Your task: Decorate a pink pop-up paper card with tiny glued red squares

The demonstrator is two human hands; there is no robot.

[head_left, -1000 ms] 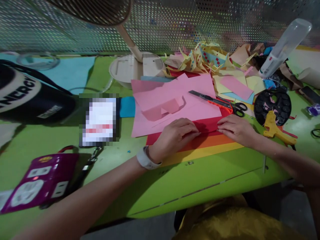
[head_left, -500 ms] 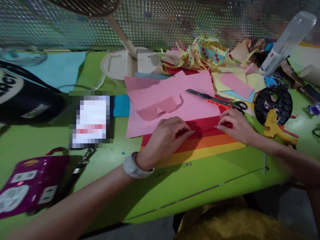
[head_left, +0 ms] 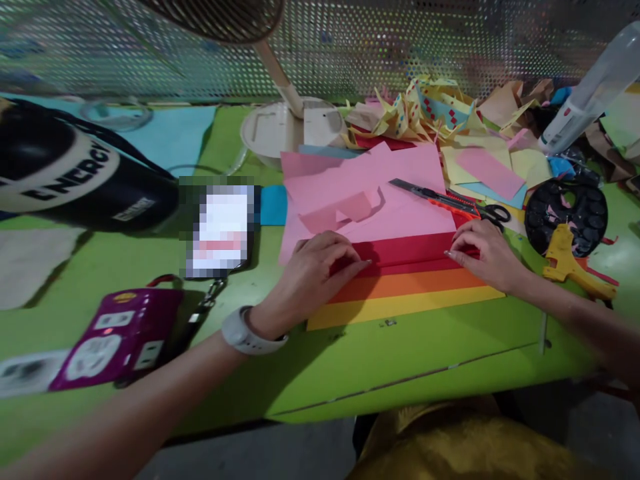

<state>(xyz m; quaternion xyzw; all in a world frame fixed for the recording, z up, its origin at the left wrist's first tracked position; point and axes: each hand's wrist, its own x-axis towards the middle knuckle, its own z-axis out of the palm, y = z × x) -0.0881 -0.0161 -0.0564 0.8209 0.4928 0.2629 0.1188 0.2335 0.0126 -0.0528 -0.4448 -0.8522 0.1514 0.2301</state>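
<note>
My left hand [head_left: 320,270], with a pale watch on its wrist, pinches the left part of a red paper sheet [head_left: 410,250] between thumb and fingers. At the sheet's right end, my right hand [head_left: 485,253] is closed on the same edge. A crease runs along the red sheet between both hands. Orange paper [head_left: 425,285] and yellow paper [head_left: 400,308] show as strips below it, nearer to me. Behind it lie large pink sheets [head_left: 340,180], with a cutter knife [head_left: 435,198] and black-handled scissors [head_left: 495,213] on and beside them.
On the right are a yellow glue gun [head_left: 565,257], a black palette [head_left: 565,207] and a clear bottle [head_left: 590,93]. Paper scraps [head_left: 430,110] heap at the back near a fan base [head_left: 270,133]. A phone [head_left: 223,230], purple box [head_left: 125,333] and black bottle [head_left: 85,173] stand left.
My left hand has slid left along the red paper, widening the gap between my hands. My right hand stays at the right end. The view has turned left, showing more of the black bottle.
</note>
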